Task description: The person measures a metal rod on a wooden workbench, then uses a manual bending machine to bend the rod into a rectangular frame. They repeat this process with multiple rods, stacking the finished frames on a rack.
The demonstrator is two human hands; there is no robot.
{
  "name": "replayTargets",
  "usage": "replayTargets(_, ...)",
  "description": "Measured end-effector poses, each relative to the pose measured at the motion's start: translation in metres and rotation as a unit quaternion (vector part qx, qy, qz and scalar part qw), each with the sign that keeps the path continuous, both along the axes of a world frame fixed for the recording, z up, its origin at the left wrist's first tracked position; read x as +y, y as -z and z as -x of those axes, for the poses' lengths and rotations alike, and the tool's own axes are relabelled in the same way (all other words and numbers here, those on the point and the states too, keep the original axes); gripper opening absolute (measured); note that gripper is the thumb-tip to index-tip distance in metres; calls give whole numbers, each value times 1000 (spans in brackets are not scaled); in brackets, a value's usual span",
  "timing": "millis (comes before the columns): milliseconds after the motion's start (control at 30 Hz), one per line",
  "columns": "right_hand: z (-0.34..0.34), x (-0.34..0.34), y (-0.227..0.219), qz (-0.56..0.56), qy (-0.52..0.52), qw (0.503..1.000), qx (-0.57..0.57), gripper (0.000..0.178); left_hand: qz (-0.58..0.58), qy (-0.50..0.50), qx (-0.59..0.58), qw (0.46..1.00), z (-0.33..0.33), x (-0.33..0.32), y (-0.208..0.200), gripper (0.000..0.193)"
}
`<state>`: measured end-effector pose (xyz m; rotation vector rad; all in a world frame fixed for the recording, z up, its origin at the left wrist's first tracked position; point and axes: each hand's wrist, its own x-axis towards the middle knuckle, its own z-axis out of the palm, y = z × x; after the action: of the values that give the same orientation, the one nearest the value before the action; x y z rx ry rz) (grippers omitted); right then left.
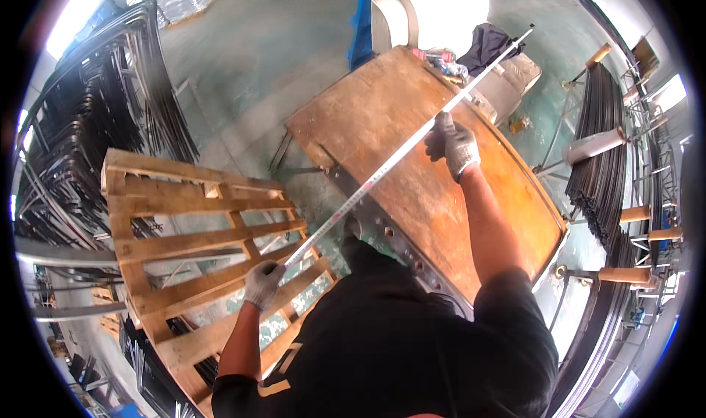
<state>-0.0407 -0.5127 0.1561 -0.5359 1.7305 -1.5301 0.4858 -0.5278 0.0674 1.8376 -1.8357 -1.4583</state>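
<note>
A long white measuring tape [393,161], with dark and red marks along it, runs stretched out from lower left to upper right. My left hand [263,286], in a grey glove, is closed on its lower end above a wooden pallet [198,241]. Whatever part of the tape lies inside that hand is hidden. Over a brown wooden tabletop [412,227], my gloved right hand [454,146] grips the tape partway along with thumb and curled fingers. Beyond the tabletop's far edge the tape's dark-tipped end sticks out freely.
Bundles of black strips hang on a rack [88,124] at the left, and more strips [603,153] hang at the right. Past the tabletop are white rolls [441,10], a blue crate [362,28], dark cloth [485,47] and small items. A perforated metal edge borders the tabletop's near side.
</note>
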Motion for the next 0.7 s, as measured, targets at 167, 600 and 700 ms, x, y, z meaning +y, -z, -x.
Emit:
replayTargets(167, 103, -40, 96, -279, 33, 889, 361, 54, 95, -13, -26, 995, 9, -53, -22, 25)
replayTargets(600, 192, -16, 136, -607, -8, 710, 356, 99, 56, -53, -97, 992, -13, -110, -25, 26)
replayTargets(700, 197, -21, 140, -608, -14, 710, 355, 102, 43, -24, -119, 992, -6, -122, -32, 27)
